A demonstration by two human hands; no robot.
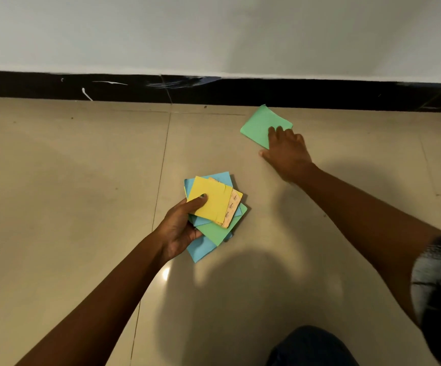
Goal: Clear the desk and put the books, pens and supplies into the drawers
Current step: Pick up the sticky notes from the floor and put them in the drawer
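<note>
My left hand (pixel 179 225) grips a fanned stack of coloured paper pads (pixel 215 207), with a yellow one on top and blue and green ones beneath, thumb pressed on the yellow sheet. The stack is held just above the beige tiled floor. Farther off to the right, a single green paper pad (pixel 260 125) lies flat on the floor near the wall. My right hand (pixel 286 151) reaches out onto it, fingertips resting on its near right corner and thumb spread on the tile. No desk or drawers show in the head view.
A black skirting strip (pixel 214 88) runs along the foot of a white wall (pixel 214 33). Bare beige floor tiles (pixel 69 167) spread left and right. My knee in dark trousers (pixel 309 347) shows at the bottom edge.
</note>
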